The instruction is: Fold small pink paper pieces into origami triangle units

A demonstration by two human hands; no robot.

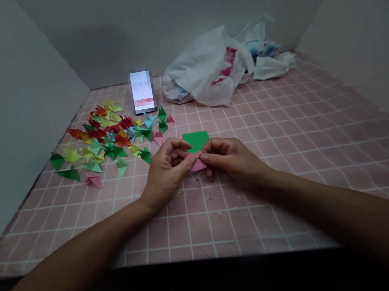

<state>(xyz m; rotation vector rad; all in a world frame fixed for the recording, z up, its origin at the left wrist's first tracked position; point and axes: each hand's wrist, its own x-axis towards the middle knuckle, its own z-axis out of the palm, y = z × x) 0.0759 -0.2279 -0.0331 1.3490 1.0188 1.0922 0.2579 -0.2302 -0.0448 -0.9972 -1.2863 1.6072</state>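
Observation:
My left hand [167,169] and my right hand [229,158] meet over the middle of the pink checked table [291,150]. Both pinch a small folded pink paper piece [197,165] between fingertips and thumbs, just above the surface. A flat green paper sheet [196,141] lies right behind my fingers. To the left spreads a pile of folded paper triangles [104,135] in red, green, yellow, blue and pink.
A phone [142,92] stands upright at the back, behind the pile. Crumpled white plastic bags [215,68] lie at the back right. Grey walls close in the table on the left, back and right. The table's dark front edge [213,260] runs beneath my forearms.

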